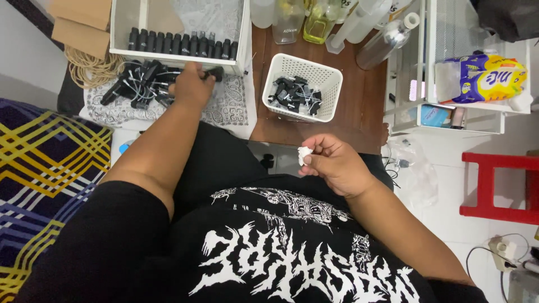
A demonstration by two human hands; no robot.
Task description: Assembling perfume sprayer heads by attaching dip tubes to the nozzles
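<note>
Left hand [191, 85] is closing on a black vial [216, 73] from the pile [137, 84], right hand [336, 163] is pinching a white wad [304, 154]; next likely wiping it.

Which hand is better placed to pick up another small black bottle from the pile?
Probably the left hand: it already rests on the pile of black bottles. The right hand is back near the body, pinching a white wad.

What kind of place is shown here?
Probably a home workspace for small bottling work: a white plastic basket of black caps, clear plastic bottles on a brown wooden table, and a patterned blanket.
</note>
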